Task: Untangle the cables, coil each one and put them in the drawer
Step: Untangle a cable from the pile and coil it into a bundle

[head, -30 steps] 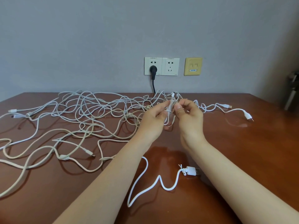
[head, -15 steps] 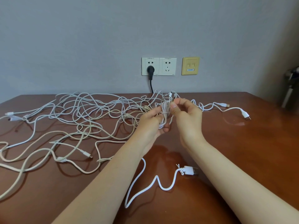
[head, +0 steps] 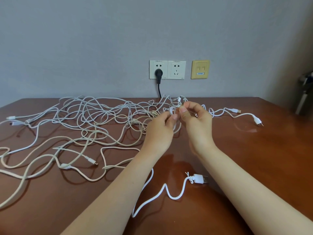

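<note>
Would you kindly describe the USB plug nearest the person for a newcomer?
On the brown table, look near the front, beside the right forearm. The USB plug lies there, apart from the tangle; only it has a white tie knotted at its neck.

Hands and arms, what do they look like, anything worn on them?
The left forearm and right forearm are bare, no sleeve in view. The left hand and right hand show no gloves, rings, watch or bracelet; visible nails are short and unpainted.

No legible text; print on white sockets [head: 167, 70] and blue label [head: 200, 73] on yellow wall plate [head: 200, 64] too small
</note>
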Demonstrator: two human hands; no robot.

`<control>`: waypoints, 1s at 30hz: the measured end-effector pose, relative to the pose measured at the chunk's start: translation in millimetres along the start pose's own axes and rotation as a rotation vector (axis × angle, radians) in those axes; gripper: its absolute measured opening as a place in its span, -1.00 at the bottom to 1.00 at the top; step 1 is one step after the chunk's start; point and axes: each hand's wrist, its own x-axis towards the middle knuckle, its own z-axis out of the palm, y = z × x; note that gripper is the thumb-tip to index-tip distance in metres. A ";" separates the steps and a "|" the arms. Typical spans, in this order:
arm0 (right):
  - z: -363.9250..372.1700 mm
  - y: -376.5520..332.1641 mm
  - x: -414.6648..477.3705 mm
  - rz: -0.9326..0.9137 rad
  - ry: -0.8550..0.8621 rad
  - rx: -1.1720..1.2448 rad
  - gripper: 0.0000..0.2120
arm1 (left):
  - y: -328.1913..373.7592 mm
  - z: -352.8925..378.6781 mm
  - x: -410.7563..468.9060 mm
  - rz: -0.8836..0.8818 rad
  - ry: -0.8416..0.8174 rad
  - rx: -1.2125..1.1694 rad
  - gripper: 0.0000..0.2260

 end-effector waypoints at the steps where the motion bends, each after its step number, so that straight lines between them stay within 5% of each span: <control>1: 0.5 0.0 -0.2 0.009 -0.007 0.023 -0.81 | -0.4 -0.8 0.9 0.012 0.007 0.007 -0.75; 12: -6.5 -0.2 -0.7 -0.088 -0.181 -0.072 -0.77 | -1.9 -9.0 2.1 -0.003 0.006 0.117 -0.67; 20: 0.1 -2.4 1.2 0.056 -0.161 0.159 -0.78 | -5.5 -6.1 6.3 -0.124 0.122 -0.069 -0.62; 25: -3.3 -3.1 1.5 0.113 -0.135 0.258 -0.80 | -7.2 -7.2 2.7 0.053 0.035 0.057 -0.67; 30: -5.5 -9.6 4.5 -0.016 -0.216 0.055 -0.75 | -8.3 -13.5 7.5 0.090 -0.001 0.003 -0.78</control>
